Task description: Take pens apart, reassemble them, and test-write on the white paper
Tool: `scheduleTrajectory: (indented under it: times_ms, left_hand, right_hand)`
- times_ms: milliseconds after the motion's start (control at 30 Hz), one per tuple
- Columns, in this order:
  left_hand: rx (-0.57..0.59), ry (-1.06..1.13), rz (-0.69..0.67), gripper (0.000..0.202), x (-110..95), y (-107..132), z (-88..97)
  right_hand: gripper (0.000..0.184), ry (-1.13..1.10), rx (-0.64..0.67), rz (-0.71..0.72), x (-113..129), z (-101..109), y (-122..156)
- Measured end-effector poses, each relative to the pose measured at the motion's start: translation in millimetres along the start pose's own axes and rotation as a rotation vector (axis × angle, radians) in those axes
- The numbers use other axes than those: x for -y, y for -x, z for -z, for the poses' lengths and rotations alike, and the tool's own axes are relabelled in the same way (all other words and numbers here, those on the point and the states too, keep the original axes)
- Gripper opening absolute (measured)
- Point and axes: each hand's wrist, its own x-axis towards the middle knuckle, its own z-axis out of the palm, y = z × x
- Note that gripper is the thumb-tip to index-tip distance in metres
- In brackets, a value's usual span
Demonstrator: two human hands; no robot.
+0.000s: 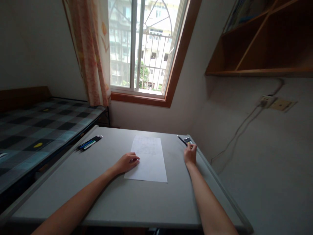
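Observation:
A white sheet of paper (149, 166) lies on the table, its upper part covered with faint lines of writing. My left hand (127, 162) rests on the sheet's left edge, fingers loosely bent and holding nothing. Near the table's far right corner, my right hand (190, 154) is closed on a dark pen (181, 140) that points up and to the left. Just beyond that hand lie several more pens (188, 140) side by side, partly hidden by the fingers. Another bunch of pens (90, 143), black, blue and white, lies at the far left of the table.
The light grey table (137, 202) has raised side edges and stands near the wall below a window (146, 49) with a curtain (90, 52). A bed (49, 127) stands left. On the right are a wall shelf (256, 71) and a socket (266, 101) with a hanging cable.

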Motion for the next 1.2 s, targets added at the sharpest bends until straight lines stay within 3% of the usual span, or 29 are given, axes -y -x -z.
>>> scheduleTrajectory:
  times_ms: [167, 467, 767, 967, 1200]
  left_hand:
    - [0.009, 0.012, 0.008, 0.028, 1, 0, 0.0]
    - [0.017, 0.021, 0.015, 0.029, 3, 1, 0.0]
    - [0.019, 0.017, 0.043, 0.032, 0, 1, 2.2]
    - [0.026, 0.015, 0.031, 0.03, -2, 1, 3.3]
    - [0.022, 0.016, 0.028, 0.03, -1, 1, 2.4]
  right_hand:
    - [0.032, -0.001, 0.012, -0.012, -1, -2, 1]
    - [0.028, 0.215, 0.065, -0.022, 9, 11, 4]
    - [0.027, 0.123, 0.11, -0.06, 8, 6, 4]
    - [0.025, 0.037, 0.104, -0.014, 1, -2, 4]
    - [0.03, 0.179, 0.123, -0.063, 6, 5, 5]
